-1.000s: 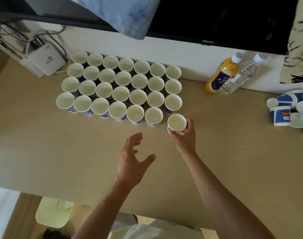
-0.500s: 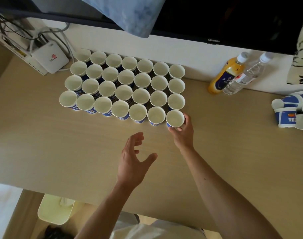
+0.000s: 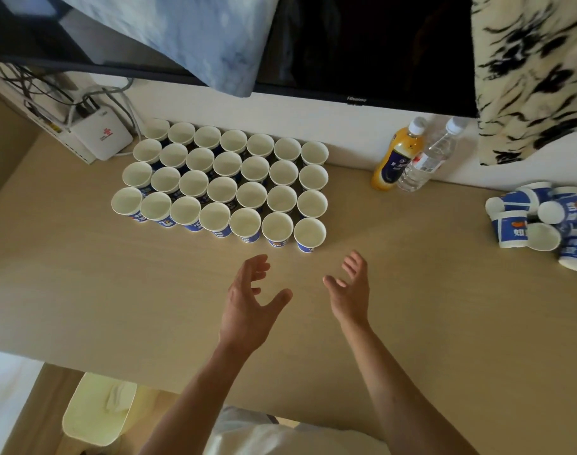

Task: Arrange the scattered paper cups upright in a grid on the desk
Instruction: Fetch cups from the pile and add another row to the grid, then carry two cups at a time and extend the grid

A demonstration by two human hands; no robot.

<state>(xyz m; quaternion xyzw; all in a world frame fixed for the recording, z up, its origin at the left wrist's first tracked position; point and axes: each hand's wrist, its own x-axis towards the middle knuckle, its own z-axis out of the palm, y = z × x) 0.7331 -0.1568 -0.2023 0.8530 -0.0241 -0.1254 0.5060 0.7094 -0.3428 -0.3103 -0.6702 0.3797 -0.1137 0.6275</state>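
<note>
left hand (image 3: 247, 300) – fingers spread, empty | right hand (image 3: 351, 290) – splayed, empty, near cup grid (image 3: 221, 185)

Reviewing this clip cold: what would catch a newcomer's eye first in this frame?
The block of upright paper cups at the back left of the desk, packed rim to rim in neat rows. Next, the jumbled pile of cups at the right edge, several tipped over. Both bare hands, left and right, hover open and empty just in front of the grid.
</note>
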